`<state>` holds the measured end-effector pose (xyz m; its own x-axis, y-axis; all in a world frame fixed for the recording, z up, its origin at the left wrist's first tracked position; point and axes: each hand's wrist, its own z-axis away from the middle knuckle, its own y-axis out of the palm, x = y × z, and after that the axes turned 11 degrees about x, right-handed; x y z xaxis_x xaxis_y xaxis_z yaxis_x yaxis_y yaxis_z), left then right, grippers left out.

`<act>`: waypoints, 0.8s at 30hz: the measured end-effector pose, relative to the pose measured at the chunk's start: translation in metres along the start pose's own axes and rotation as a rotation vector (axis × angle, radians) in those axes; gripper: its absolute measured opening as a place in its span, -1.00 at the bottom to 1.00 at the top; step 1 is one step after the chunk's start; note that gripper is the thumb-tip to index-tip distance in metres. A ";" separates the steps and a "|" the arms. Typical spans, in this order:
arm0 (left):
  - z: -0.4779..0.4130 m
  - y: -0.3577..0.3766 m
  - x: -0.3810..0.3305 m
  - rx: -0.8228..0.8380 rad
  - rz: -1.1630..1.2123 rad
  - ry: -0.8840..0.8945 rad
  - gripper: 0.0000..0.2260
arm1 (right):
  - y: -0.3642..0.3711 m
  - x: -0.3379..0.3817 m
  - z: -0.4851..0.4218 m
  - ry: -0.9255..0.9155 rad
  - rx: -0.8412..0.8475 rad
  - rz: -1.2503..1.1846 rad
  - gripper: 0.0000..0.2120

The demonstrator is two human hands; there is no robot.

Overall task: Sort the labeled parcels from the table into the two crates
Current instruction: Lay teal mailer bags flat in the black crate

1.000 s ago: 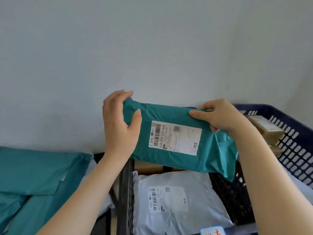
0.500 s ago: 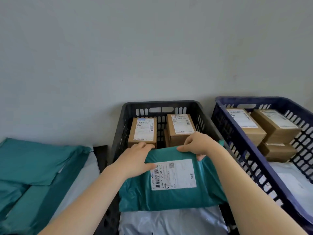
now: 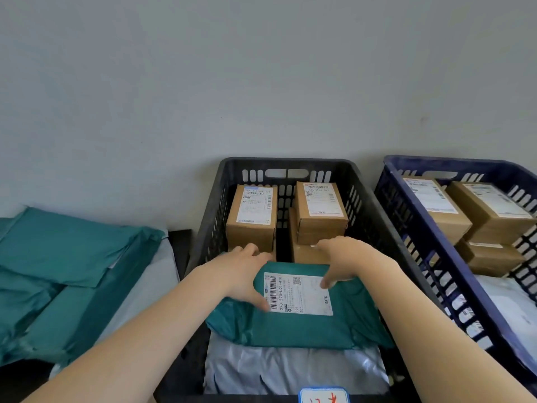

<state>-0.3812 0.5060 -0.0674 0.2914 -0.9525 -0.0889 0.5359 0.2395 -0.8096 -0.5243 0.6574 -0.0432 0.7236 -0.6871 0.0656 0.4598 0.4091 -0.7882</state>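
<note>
Left hand [image 3: 241, 274] and right hand [image 3: 343, 263] pinch the far edge of the teal plastic mailer parcel [image 3: 305, 327]. It looks soft, light and probably slippery, best held by its edges.

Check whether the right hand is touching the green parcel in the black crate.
Touching. The head view shows the right hand curled over the far edge of the green parcel, its thumb pressed on the white label.

A parcel-sorting room; a slatted black plastic crate [image 3: 287, 162] and a dark blue plastic crate [image 3: 465, 165] hold labelled brown cardboard boxes [image 3: 251, 228]; teal plastic mailer bags [image 3: 58, 245] lie alongside.
</note>
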 end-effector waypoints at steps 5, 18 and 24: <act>0.002 0.006 -0.023 0.351 -0.121 -0.181 0.17 | 0.036 0.011 0.008 0.021 0.339 0.143 0.23; -0.030 0.019 -0.025 0.397 -0.026 -0.330 0.09 | 0.063 0.018 -0.026 0.068 0.274 0.161 0.23; -0.039 0.026 -0.017 0.429 0.060 -0.337 0.10 | 0.072 0.021 -0.038 0.083 0.275 0.178 0.21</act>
<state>-0.4031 0.5213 -0.1098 0.5309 -0.8388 0.1203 0.7652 0.4136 -0.4933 -0.4958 0.6501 -0.1217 0.7660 -0.6321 -0.1172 0.4599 0.6662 -0.5871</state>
